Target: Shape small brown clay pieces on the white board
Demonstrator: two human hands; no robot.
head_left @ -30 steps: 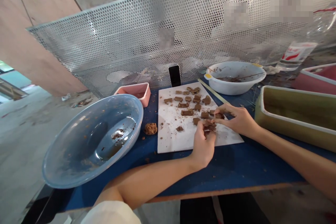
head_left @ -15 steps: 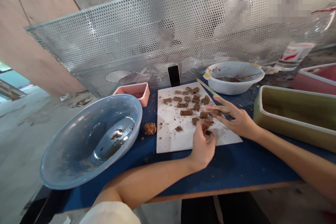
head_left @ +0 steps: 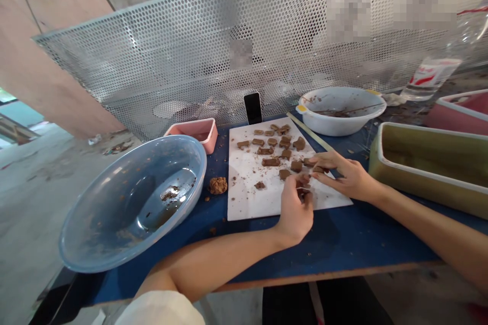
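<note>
A white cutting board (head_left: 247, 193) lies on the blue table (head_left: 343, 244) with several small brown dough pieces (head_left: 271, 162) on it. My left hand (head_left: 295, 210) rests at the board's near edge, fingers curled around a brown piece (head_left: 304, 192). My right hand (head_left: 343, 175) reaches in from the right, fingertips pinched on another brown piece (head_left: 318, 168) by the board's right side. The two hands nearly touch.
A big blue bowl (head_left: 133, 203) with brown residue sits left, a brown lump (head_left: 218, 185) beside it. A pink tub (head_left: 194, 132), a dark phone (head_left: 253, 108), a white bowl (head_left: 341, 109) and a green tray (head_left: 430, 162) ring the board. A perforated metal screen (head_left: 229, 51) stands behind.
My right hand's fingers were stretched out over the pieces half a second ago and have curled back into a pinch. My left hand has stayed in place.
</note>
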